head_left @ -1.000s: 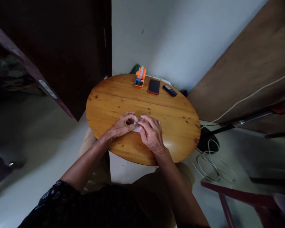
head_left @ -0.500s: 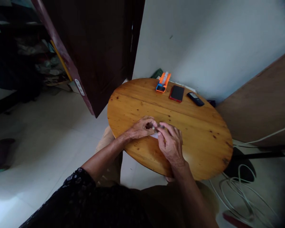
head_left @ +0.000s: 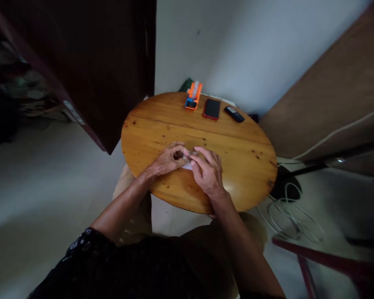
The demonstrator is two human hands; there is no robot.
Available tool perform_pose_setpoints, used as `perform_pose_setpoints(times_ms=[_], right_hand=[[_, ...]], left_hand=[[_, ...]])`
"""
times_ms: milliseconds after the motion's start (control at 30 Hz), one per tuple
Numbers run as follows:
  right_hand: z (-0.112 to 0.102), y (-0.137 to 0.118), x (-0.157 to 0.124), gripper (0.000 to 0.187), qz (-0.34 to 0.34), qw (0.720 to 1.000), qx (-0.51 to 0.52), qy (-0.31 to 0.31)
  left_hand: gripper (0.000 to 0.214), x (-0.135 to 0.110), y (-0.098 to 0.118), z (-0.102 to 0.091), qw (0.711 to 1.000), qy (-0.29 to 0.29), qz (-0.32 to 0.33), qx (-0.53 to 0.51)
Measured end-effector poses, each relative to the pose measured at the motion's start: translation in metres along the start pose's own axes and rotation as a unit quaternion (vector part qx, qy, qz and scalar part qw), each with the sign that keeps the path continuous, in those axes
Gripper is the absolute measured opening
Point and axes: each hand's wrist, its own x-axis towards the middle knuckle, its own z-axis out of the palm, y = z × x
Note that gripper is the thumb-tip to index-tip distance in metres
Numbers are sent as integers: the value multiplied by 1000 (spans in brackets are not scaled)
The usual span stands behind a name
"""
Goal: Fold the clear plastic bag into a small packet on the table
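Both hands meet over the near middle of an oval wooden table (head_left: 162,137). My left hand (head_left: 170,160) curls with thumb and forefinger pinched at a small clear or whitish piece, too small to name. From the other side, my right hand (head_left: 208,168) bends its fingers and thumb round the same spot, its fingertips touching or nearly touching the left ones. Under the fingertips lies a small white piece (head_left: 187,165) that looks like paper, partly hidden by the hands.
Along the table's far side are an orange and blue tape dispenser (head_left: 193,96), a dark phone with a red edge (head_left: 212,109) and a black handset (head_left: 234,113). A dark door (head_left: 112,62) stands at left. White cable (head_left: 286,211) coils on the floor at right.
My view has turned to the right, so the table and hands sit further left and slightly higher. The hands keep nearly the same pose, with fingertips together.
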Motion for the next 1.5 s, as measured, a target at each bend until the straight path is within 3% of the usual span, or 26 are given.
perform_pose_setpoints(times_ms=[100,233,533,867,1167,1500], right_hand=[[-2,0,0,23,37,999,8,11],[-2,2,-1,23,72,995,27,57],[0,2,-2,22,79,993,71,48],[1,5,-1,26,62,994,81,38],[8,12,-1,17,20,996,62,62],[3,7,0,16,1,999,28,46]], left_hand=[[21,-1,-2,-1,1000,4,4,-1],[45,-2,-3,-1,1000,23,-3,-5],[69,-3,5,-5,999,0,-41,-6],[70,-2,4,-4,999,3,-53,-4],[57,3,1,-1,999,6,-45,-5],[50,1,4,-3,999,0,-31,11]])
